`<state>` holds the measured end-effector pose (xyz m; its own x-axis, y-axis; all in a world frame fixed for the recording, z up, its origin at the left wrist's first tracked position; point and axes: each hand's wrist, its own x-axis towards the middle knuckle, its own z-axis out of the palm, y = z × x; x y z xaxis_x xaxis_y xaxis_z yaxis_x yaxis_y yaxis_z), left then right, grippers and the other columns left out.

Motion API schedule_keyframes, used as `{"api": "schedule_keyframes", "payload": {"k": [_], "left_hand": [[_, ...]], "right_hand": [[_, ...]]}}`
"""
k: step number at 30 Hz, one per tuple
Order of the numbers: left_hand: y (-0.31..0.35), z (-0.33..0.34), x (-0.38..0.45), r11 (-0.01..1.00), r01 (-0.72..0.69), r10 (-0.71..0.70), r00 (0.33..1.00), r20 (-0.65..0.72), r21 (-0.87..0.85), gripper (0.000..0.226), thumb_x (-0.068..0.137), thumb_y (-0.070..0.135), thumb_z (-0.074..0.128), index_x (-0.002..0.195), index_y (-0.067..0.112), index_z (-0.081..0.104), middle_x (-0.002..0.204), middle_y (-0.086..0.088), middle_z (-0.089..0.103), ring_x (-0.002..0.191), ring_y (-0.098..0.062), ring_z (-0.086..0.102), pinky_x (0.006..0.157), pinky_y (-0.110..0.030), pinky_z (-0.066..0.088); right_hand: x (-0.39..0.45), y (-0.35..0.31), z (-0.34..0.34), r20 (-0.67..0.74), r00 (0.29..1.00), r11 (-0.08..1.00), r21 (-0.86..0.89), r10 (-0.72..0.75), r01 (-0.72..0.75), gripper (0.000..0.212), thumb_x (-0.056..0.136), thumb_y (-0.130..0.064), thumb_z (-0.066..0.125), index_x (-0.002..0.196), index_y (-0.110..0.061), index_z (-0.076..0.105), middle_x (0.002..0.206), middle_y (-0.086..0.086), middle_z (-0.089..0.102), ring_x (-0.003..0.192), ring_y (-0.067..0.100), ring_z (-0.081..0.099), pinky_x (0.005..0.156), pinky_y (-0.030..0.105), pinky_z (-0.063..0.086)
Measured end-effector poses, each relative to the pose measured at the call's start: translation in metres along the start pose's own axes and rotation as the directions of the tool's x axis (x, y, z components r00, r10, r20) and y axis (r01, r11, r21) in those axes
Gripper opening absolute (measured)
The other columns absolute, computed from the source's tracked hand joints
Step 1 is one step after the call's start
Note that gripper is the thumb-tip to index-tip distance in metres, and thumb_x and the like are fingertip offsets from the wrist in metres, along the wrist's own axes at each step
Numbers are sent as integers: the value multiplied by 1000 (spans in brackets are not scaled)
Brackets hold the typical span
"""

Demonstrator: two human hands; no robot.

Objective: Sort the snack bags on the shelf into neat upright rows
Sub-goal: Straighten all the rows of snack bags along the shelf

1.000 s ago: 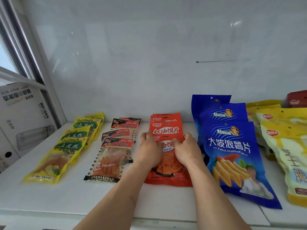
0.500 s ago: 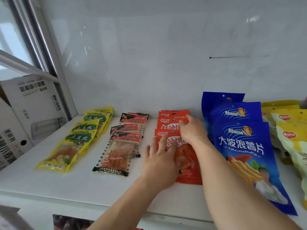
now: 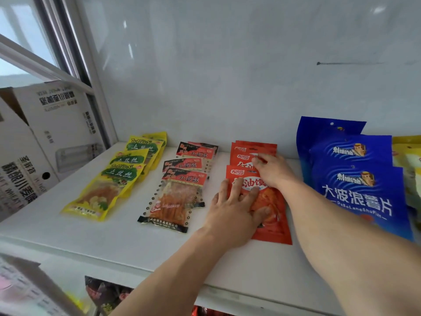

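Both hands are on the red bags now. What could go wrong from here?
1. The right hand rests on the rear red bags; nudging them could skew that overlapped row.
2. The left hand presses the front red bag flat; sliding it sideways may bump the neighbouring clear-window bags.

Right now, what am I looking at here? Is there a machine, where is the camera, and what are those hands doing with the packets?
There is no machine: a person works with two bare hands, and the single picture comes from a camera worn on their head, looking forward and down. On the white shelf lie four overlapping rows: yellow bags, clear packets with red tops, red bags and big blue bags, the last leaning more upright. The left hand presses flat on the front red bag. The right hand reaches to the red bags behind it, fingertips on one. Neither hand lifts anything.
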<state>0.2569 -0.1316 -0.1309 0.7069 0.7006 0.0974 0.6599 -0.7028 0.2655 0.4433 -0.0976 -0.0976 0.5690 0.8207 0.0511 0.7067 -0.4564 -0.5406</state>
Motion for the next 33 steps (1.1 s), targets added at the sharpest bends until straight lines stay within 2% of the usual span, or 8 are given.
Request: {"api": "schedule_keyframes", "payload": {"k": [4,11,15,17,21,26,29,33], "left_hand": [[-1,0,-1,1000,-11,11,1000,-9,-5,70,94,74,15,156,42,12,168,2,0,153,-27,-13,122,-49,4],[-2,-3,-2,997,-29,23,996,-87,-66,65,94,71,29,153,43,26,167,8,7,153,-19,-9,122,-44,5],[-3,-3,-1,997,-12,9,999,-41,-74,67,94,73,27,153,44,24,167,9,8,153,-19,-8,122,-45,7],[-3,-3,0,997,-9,7,1000,-31,-71,66,93,73,27,153,44,24,167,8,8,153,-20,-7,122,-45,8],[-4,-2,0,997,-13,11,1000,-22,-74,67,93,73,24,153,44,24,167,8,8,154,-22,-5,122,-46,9],[-4,-3,0,996,-6,6,1000,4,-89,70,91,75,22,154,44,22,168,5,8,154,-24,-6,121,-49,7],[-3,-8,0,997,-13,16,999,35,-74,71,91,75,21,155,42,21,169,3,6,154,-26,-7,121,-51,6],[0,-19,2,999,-27,25,997,75,17,70,94,72,21,156,39,21,168,-1,7,154,-31,-4,121,-54,3]], "right_hand": [[0,1,2,9,1000,998,57,13,-14,60,98,-63,33,149,-33,41,155,9,33,133,32,46,109,53,40],[1,0,3,64,998,993,115,10,-17,59,97,-65,28,144,-34,47,148,8,44,129,31,50,109,53,39],[0,-1,3,97,995,996,93,7,-16,58,98,-65,26,143,-35,47,146,8,48,128,31,52,109,53,39],[-3,-2,3,81,997,999,53,-2,-3,58,98,-65,25,144,-35,45,147,9,47,128,32,51,109,53,39],[-12,-6,0,11,1000,987,-162,26,-23,61,98,-64,20,152,-37,30,154,11,35,136,36,40,111,53,33],[-29,-11,-7,-4,999,971,-234,44,-44,63,100,-60,25,156,-31,20,158,12,30,140,37,35,112,52,33],[-44,-18,-18,-1,1000,972,-235,10,-10,61,102,-53,29,155,-23,27,157,12,32,141,33,36,113,49,34],[-74,-29,-38,-67,997,988,-152,-29,19,54,104,-46,37,150,-18,38,152,13,41,136,31,44,109,41,39]]}}
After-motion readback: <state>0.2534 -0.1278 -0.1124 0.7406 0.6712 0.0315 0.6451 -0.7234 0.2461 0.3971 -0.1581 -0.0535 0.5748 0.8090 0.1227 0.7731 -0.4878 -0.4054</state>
